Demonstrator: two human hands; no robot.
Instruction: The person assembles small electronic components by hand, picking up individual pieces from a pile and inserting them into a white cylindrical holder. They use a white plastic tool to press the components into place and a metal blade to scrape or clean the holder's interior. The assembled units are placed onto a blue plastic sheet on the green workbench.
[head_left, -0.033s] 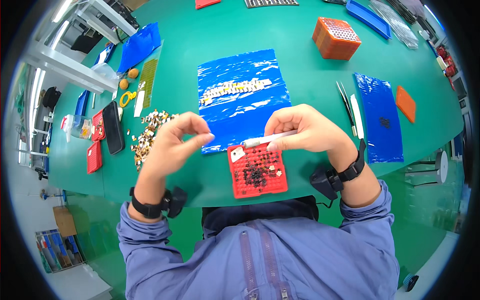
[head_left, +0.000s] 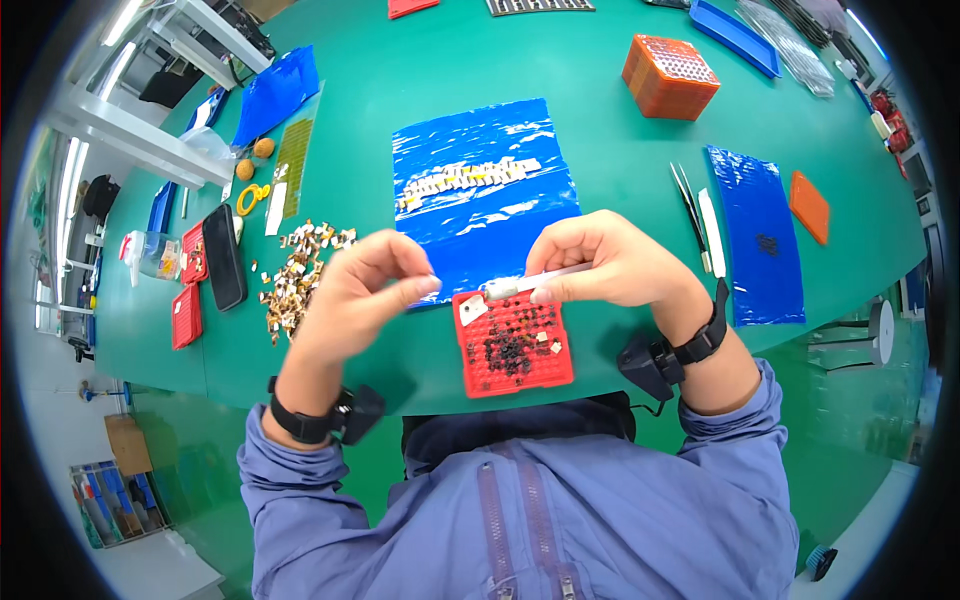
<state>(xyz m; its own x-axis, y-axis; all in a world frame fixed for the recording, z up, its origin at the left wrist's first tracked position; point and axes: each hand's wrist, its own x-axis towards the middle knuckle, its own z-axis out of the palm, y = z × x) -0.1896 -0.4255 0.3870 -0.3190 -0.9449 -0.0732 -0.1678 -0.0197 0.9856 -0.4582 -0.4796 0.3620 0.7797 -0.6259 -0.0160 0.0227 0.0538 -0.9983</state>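
My right hand (head_left: 603, 262) holds a slim white pen-like tool (head_left: 510, 288) between thumb and fingers. Its thicker pale end points left over the top edge of a red pegboard-like tray (head_left: 470, 350). Small black pieces and a few cream bits (head_left: 543, 337) lie on that tray, and a white piece (head_left: 472, 309) sits in its upper left corner. Left of the tray, my left hand (head_left: 375, 290) hovers with thumb and fingertips brought together; whatever they pinch is too small to make out. Beyond both hands, a blue film sheet (head_left: 480, 235) carries a row of small white and yellow pieces (head_left: 468, 178).
Loose small parts (head_left: 295, 275) are heaped left of my left hand, near a black phone (head_left: 224, 258) and red trays (head_left: 187, 315). To the right lie tweezers (head_left: 688, 210), a white stick (head_left: 712, 232) and a blue sheet (head_left: 755, 240). Stacked orange trays (head_left: 668, 85) stand farther back.
My left hand has shifted slightly right and toward me, nearer the red tray. My right hand stays almost still with the white pen-like tool.
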